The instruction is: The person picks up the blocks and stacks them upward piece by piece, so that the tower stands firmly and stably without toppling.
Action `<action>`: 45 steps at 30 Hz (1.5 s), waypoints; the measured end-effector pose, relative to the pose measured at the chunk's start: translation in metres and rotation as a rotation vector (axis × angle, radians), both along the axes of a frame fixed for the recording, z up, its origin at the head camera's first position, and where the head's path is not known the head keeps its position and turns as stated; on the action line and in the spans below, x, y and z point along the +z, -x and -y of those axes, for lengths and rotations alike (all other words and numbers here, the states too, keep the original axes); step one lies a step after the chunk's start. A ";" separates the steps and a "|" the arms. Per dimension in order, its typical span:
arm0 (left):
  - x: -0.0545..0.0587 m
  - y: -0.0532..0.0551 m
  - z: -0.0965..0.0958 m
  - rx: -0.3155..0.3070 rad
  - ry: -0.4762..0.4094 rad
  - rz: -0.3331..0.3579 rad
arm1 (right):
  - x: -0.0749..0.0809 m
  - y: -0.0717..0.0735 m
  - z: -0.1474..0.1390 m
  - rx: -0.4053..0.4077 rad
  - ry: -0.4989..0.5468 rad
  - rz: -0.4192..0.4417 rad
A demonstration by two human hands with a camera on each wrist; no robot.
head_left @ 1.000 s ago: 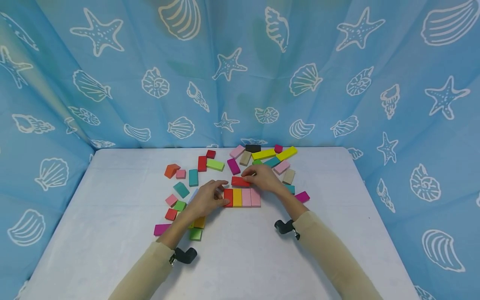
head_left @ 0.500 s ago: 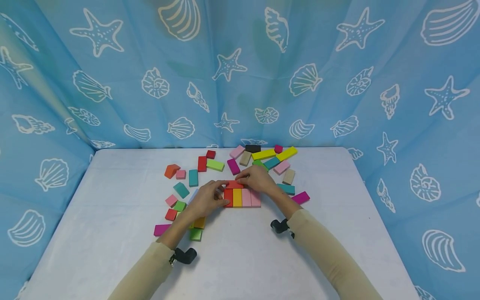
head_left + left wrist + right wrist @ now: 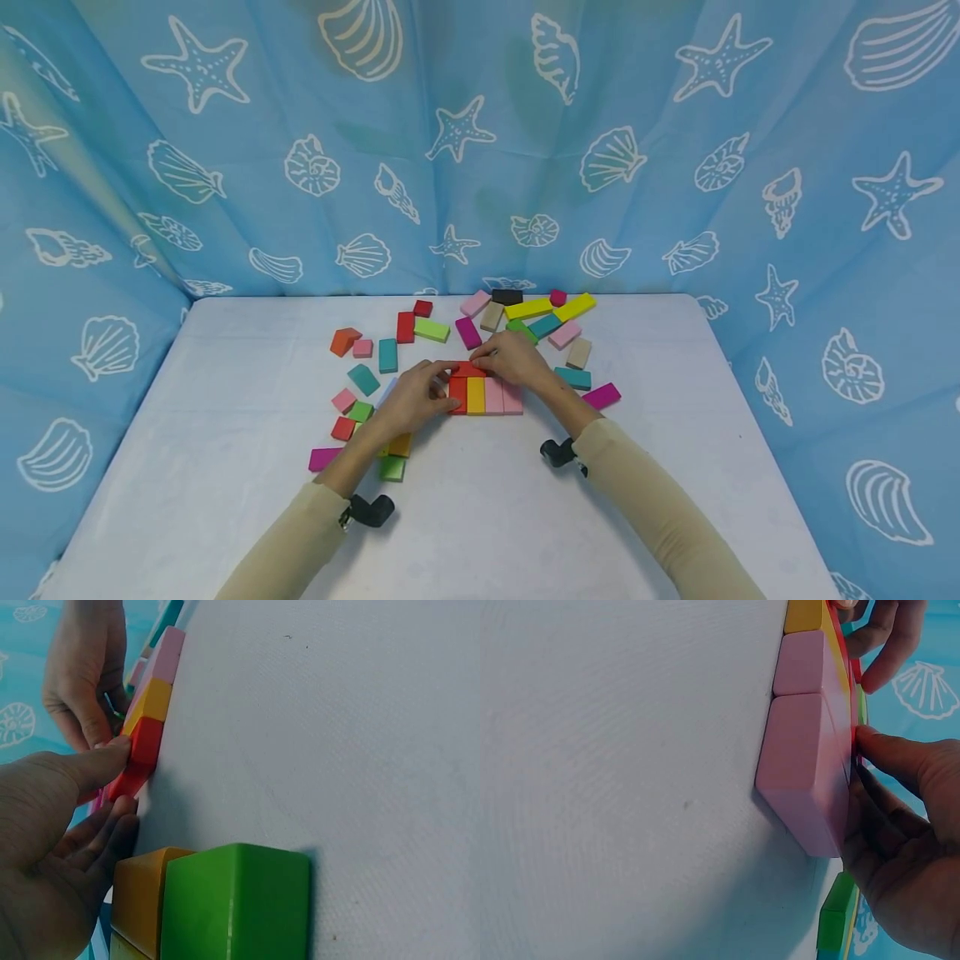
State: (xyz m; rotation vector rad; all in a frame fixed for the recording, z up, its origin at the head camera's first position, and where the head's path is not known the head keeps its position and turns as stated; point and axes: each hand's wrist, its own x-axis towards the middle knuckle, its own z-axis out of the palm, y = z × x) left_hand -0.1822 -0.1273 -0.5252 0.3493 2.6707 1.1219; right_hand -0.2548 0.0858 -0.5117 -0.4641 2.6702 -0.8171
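Observation:
A short row of blocks lies on the table in the head view: a red block at the left end, a yellow block, then two pink blocks. Along the row's back edge, at its left part, lies a second red block. My right hand pinches this back block near its right end. My left hand stays at the row's left end, thumb touching the red end block and the fingers stretched beside it. In the right wrist view, the pink blocks hide most of the back red block.
Loose coloured blocks lie left of the row, including a green block and an orange block near my left wrist. More lie behind and right, among them a teal block and a magenta block. A shell-patterned curtain borders the table.
My right hand has slid the back red block leftward, against the back of the row and level with its left end. My left hand has stayed in place.

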 end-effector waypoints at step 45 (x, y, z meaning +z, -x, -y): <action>0.000 -0.002 -0.001 0.008 0.017 -0.003 | 0.001 0.039 -0.068 -0.143 -0.041 -0.035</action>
